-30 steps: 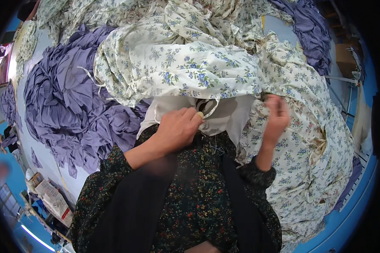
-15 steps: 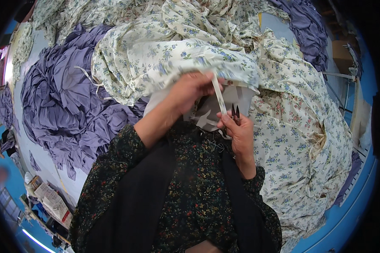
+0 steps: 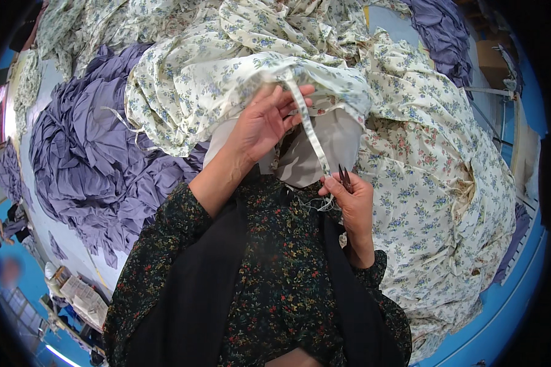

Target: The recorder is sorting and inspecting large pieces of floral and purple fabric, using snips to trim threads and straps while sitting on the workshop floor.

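My left hand has its fingers apart, palm partly up, just under the near edge of a white cloth with blue flowers. A narrow pale fabric tie hangs from that edge and crosses beside the left fingertips. Its lower end is pinched between the thumb and finger of my right hand. The same right hand also holds small dark thread snips, their blades pointing up and slightly apart. Loose white threads dangle next to the right fingers. Part of the cloth edge near the left hand is blurred.
Crumpled purple cloth lies left, and another purple heap sits far right. More floral cloth covers the right side. Grey fabric lies beneath my hands. A brown box stands at the far right.
My left hand has opened from around the upper part of the tie and turned its palm up. The right hand has moved slightly down and right, still holding tie and snips.
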{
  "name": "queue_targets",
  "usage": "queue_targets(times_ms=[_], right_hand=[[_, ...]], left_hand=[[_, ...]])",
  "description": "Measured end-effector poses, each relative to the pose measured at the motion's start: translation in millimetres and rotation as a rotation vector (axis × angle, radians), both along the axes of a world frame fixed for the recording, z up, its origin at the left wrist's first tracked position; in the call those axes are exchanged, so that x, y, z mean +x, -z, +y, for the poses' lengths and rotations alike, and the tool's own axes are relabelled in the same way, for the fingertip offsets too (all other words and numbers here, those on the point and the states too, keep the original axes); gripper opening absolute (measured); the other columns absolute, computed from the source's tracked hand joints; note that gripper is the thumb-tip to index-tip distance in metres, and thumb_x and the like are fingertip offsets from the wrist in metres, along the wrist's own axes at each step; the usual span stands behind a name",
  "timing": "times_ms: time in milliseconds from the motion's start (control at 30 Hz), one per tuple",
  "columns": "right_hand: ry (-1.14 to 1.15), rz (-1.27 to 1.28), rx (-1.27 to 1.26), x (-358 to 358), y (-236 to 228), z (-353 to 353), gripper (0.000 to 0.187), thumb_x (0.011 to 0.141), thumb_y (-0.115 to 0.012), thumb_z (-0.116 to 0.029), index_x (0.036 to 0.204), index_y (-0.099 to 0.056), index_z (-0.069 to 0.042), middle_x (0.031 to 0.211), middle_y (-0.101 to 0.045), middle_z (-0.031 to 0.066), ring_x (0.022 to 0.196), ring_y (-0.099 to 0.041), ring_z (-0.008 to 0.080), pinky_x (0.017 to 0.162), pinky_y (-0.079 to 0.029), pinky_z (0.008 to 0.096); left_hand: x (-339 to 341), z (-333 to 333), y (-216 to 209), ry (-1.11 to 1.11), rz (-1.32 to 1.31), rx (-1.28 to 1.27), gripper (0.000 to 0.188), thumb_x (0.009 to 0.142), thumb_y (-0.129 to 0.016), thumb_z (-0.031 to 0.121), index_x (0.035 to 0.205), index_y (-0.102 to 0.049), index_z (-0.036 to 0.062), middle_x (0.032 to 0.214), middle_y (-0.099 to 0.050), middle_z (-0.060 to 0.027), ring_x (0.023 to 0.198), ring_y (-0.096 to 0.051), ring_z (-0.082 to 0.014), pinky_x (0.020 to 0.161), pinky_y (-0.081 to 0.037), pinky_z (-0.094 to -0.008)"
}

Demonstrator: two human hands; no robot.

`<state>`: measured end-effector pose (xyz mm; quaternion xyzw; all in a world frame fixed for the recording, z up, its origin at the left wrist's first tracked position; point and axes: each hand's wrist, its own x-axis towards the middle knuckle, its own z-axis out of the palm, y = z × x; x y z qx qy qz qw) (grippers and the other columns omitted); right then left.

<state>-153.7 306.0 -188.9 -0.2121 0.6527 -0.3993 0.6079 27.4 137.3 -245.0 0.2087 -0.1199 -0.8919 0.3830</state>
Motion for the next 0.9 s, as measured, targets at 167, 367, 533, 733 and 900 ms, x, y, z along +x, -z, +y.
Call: queue_targets(times_ms=[167,367,533,733,900], right_hand=[[0.005,0.039,-0.094,3,5,-3,0.020,0.092,-0.067,-0.011,0.100,-0.067,0.007,0.083,-0.070,0.0078,0.076,-0.064,0.0107,0.074,-0.048,0.0224],[0.016,0.026,-0.082,2,6,0,0.018,0.092,-0.066,-0.010,0.100,-0.067,0.007,0.085,-0.070,0.0076,0.077,-0.066,0.0116,0.072,-0.049,0.0229],[0.009,0.046,-0.093,3,8,-3,0.019,0.093,-0.065,-0.010,0.101,-0.067,0.007,0.084,-0.069,0.0074,0.077,-0.065,0.0115,0.073,-0.049,0.0233],[-0.016,0.011,-0.144,5,18,-15,0.021,0.094,-0.066,-0.011,0.103,-0.066,0.008,0.085,-0.070,0.0076,0.077,-0.065,0.0112,0.074,-0.049,0.0233],[0.017,-0.012,-0.139,13,15,-33,0.022,0.094,-0.066,-0.012,0.106,-0.066,0.007,0.083,-0.069,0.0062,0.077,-0.064,0.0096,0.074,-0.048,0.0223]], left_hand=[[14,0,-6,0.013,-0.144,-0.126,0.055,0.095,-0.062,0.019,0.138,-0.031,0.0054,0.138,-0.051,-0.0251,0.121,-0.058,-0.0298,0.098,-0.051,-0.0364],[10,15,-3,0.059,-0.303,-0.092,0.043,0.095,-0.063,0.018,0.131,-0.048,0.0014,0.122,-0.064,-0.0188,0.110,-0.065,-0.0243,0.091,-0.054,-0.0305],[3,23,-5,0.238,-0.552,-0.154,0.028,0.096,-0.062,0.017,0.118,-0.063,0.0001,0.114,-0.069,-0.0128,0.098,-0.067,-0.0159,0.080,-0.054,-0.0252],[21,-16,-10,0.000,-0.503,-0.246,0.029,0.099,-0.058,0.023,0.107,-0.068,-0.0030,0.100,-0.072,-0.0126,0.083,-0.067,-0.0151,0.073,-0.053,-0.0252],[27,-11,-18,-0.005,-0.519,-0.156,0.044,0.097,-0.060,0.031,0.124,-0.057,-0.0037,0.117,-0.066,-0.0128,0.099,-0.064,-0.0164,0.072,-0.052,-0.0249]])
